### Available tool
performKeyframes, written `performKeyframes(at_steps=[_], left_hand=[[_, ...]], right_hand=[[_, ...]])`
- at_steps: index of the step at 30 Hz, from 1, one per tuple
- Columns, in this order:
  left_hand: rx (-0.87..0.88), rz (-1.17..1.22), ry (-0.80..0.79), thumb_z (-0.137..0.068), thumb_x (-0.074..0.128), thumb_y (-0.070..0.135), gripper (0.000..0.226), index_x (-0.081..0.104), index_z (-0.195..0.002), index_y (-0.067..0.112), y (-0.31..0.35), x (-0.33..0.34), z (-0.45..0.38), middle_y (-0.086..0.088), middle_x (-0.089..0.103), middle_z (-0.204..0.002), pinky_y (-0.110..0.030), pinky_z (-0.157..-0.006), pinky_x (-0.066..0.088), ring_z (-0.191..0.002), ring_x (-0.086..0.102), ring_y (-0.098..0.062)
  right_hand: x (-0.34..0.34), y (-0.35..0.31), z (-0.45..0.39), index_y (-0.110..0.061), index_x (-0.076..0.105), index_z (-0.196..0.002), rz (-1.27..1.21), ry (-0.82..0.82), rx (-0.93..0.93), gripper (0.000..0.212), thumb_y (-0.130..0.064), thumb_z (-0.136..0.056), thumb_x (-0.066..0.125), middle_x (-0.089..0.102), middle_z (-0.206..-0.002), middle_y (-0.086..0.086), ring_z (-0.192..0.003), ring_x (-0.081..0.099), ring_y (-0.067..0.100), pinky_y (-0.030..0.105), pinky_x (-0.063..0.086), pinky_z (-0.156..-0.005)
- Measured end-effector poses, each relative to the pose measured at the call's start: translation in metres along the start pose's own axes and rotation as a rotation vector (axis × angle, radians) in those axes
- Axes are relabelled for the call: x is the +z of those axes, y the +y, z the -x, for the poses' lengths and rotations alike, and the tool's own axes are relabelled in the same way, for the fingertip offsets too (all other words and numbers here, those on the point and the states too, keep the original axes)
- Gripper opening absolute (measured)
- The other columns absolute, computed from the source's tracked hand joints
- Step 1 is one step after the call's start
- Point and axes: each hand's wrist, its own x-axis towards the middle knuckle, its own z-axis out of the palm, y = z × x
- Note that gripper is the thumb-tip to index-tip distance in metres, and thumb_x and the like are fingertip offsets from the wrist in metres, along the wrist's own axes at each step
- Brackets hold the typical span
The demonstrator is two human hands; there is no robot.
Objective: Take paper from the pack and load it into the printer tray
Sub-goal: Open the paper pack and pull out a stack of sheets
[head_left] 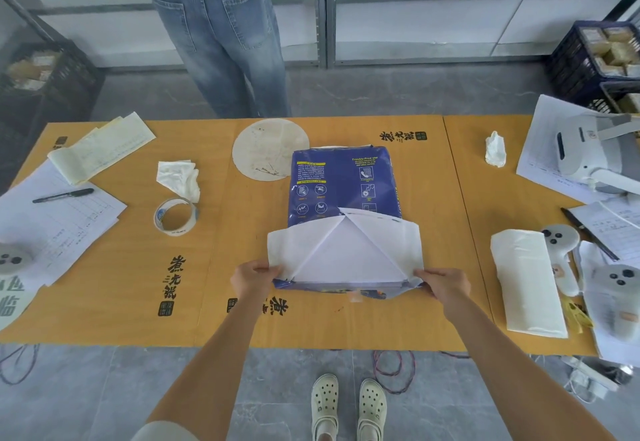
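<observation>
Fingers (273, 269) of both hands pinch the opened wrapper flaps (287, 246) — paper pack (341, 184) lying flat on the table (214, 260).

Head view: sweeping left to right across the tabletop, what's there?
Black pen on printed sheets → clear tape roll → blue paper pack, wrapper opened → small crumpled white tissue → folded white paper towel → white VR headset.

Orange-topped bench (346, 330) printed with black characters, bearing a blue paper pack (341, 184) at centre, a tape roll (175, 216), crumpled tissue (180, 177), round paper disc (265, 150), pen (63, 195) on forms (69, 222), folded white paper (528, 281) and game controllers (559, 250).
</observation>
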Motion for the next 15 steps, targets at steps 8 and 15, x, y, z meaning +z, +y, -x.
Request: performKeyframes(at_steps=[8,15], left_hand=[[0.379,-0.096,-0.026,-0.067,0.061,-0.010,0.023,0.061,-0.073,0.013,0.002,0.001,0.015,-0.006,0.057,-0.071,-0.027,-0.056,0.041,-0.064,0.048,-0.018],[0.351,-0.061,-0.098,-0.076,0.069,0.008,0.006,0.072,-0.080,0.011,-0.005,-0.003,0.038,0.006,0.064,-0.068,-0.013,-0.054,0.041,-0.065,0.059,-0.008]], right_hand=[[0.000,-0.010,0.014,-0.011,0.062,-0.078,0.393,0.122,-0.424,0.013,-0.009,-0.070,0.071,0.062,-0.074,0.005,-0.067,0.056,0.021,0.018,0.036,-0.046],[0.011,-0.008,0.036,-0.015,0.069,-0.075,0.394,0.088,-0.507,0.010,-0.007,-0.074,0.062,0.072,-0.077,0.006,-0.072,0.065,0.024,0.032,0.056,-0.060]])
